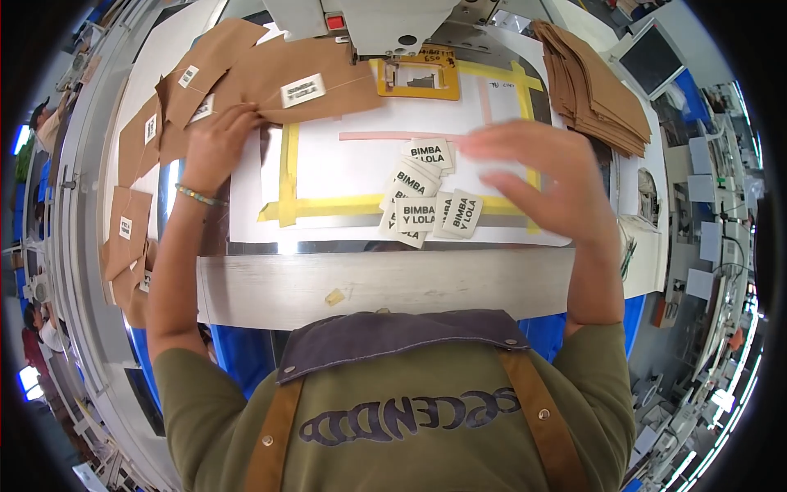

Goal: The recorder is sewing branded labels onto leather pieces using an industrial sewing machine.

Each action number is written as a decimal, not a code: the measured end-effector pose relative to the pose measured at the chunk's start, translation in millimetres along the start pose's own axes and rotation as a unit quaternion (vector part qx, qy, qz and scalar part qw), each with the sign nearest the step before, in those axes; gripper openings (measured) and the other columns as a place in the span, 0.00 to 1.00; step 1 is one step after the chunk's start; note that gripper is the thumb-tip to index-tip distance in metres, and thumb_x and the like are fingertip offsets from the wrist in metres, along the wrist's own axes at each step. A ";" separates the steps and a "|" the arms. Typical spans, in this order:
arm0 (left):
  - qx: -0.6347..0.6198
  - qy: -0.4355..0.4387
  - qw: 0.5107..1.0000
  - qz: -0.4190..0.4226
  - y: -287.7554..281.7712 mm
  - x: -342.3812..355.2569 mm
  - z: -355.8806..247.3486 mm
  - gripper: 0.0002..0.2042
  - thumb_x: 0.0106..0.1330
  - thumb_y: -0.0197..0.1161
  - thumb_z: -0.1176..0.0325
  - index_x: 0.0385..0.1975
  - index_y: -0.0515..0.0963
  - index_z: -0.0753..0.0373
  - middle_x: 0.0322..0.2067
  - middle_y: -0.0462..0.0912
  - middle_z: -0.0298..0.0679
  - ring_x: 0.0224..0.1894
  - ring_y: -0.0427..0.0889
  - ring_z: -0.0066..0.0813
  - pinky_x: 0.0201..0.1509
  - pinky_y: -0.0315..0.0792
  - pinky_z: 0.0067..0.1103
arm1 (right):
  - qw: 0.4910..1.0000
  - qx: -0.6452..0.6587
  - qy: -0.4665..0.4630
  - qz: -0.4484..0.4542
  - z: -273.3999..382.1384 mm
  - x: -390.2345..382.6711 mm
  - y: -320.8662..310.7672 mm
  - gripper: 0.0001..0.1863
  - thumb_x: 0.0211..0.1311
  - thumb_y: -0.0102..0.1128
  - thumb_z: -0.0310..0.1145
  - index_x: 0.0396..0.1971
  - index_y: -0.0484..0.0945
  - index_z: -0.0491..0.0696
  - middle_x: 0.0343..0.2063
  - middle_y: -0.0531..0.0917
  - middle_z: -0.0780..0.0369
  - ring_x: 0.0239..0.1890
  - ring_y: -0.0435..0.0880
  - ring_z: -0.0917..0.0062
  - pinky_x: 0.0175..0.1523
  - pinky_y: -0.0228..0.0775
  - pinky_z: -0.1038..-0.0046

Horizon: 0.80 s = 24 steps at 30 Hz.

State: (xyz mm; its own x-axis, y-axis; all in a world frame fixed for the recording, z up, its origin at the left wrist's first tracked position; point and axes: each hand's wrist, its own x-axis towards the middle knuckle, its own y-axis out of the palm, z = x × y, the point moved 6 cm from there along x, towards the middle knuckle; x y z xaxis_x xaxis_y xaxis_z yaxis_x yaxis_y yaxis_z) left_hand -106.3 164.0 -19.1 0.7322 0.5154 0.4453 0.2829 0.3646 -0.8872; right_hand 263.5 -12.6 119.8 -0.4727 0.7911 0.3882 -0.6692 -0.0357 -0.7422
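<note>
At the left, my left hand has its fingers closed on the near edge of a brown fabric piece. This piece carries a white label with dark print, and its right end lies by the sewing machine head. My right hand hovers over the right side of the work surface, smeared by motion, thumb and fingers apart and nothing seen between them. Just left of it lies a loose heap of white printed labels. A yellow frame sits under the machine head.
More labelled brown pieces trail down the left side, overlapping. A stack of brown pieces lies at the far right, near a dark screen. Yellow tape borders a white sheet. Small scissors or wires lie at the right edge.
</note>
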 end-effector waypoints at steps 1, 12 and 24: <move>0.004 -0.017 1.000 0.000 -6.5 -8.1 14.0 0.08 0.67 0.67 0.74 0.43 0.88 0.59 0.51 0.92 0.38 0.50 0.92 0.37 0.52 0.87 0.30 | 0.996 0.070 -0.048 0.022 23.6 1.9 -10.1 0.09 0.69 0.71 0.31 0.44 0.91 0.44 0.49 0.93 0.58 0.49 0.94 0.65 0.51 0.86 0.67; -0.033 -0.136 0.990 -0.013 -3.4 33.9 60.2 0.28 0.78 0.64 0.47 0.69 0.79 0.59 0.72 0.78 0.45 0.71 0.77 0.53 0.76 0.70 0.39 | 0.890 0.385 -0.228 -0.088 143.1 -36.9 -44.7 0.07 0.63 0.80 0.29 0.39 0.97 0.56 0.54 0.89 0.75 0.44 0.92 0.71 0.49 0.80 0.72; 0.254 -0.172 0.910 0.277 74.4 3.7 102.0 0.23 0.87 0.47 0.60 0.76 0.71 0.26 0.81 0.65 0.44 0.80 0.67 0.52 0.76 0.69 0.45 | 0.970 -0.151 0.088 -0.167 44.6 -46.2 -88.9 0.16 0.78 0.62 0.43 0.46 0.91 0.47 0.50 0.93 0.58 0.49 0.93 0.66 0.57 0.82 0.69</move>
State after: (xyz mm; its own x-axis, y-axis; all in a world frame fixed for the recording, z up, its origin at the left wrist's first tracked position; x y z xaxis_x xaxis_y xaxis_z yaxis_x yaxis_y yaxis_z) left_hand -145.8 272.2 -71.1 0.4135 0.9098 0.0349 -0.4586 0.2413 -0.8553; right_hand 319.3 -73.3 192.2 -0.1354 0.8209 0.5547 -0.5577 0.3996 -0.7275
